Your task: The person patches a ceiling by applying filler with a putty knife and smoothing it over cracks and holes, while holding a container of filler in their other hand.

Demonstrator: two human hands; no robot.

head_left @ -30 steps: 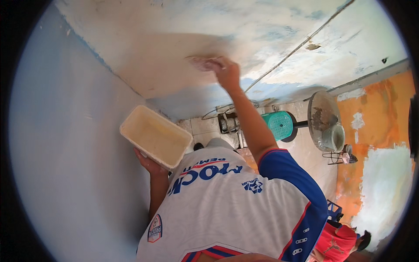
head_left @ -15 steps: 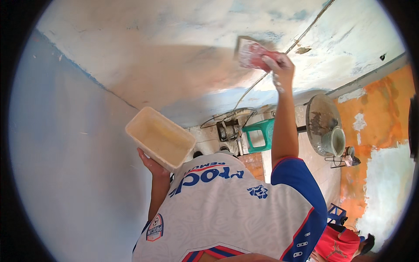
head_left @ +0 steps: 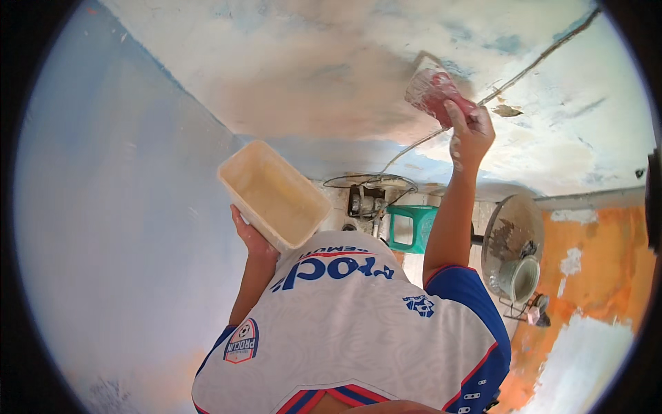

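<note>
The right hand (head_left: pixel 470 132), clamped on a red scraper (head_left: pixel 436 93), had swept rightward across the patchy ceiling (head_left: pixel 310 76), while the left hand (head_left: pixel 252 238) gripped a cream tub (head_left: pixel 272 194).

Cream tub (head_left: pixel 276 196), red trowel (head_left: pixel 436 93), orange wall (head_left: pixel 593 269).

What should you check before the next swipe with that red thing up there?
1. Right hand grips the red tool: ok.
2. Red tool flat against the plastered surface: cannot tell, it is blurred.
3. Left hand holds the cream tub: ok.
4. Mix left in the cream tub: cannot tell.
5. Thin cable well away from the red tool: not ok, it runs close beside it.
</note>
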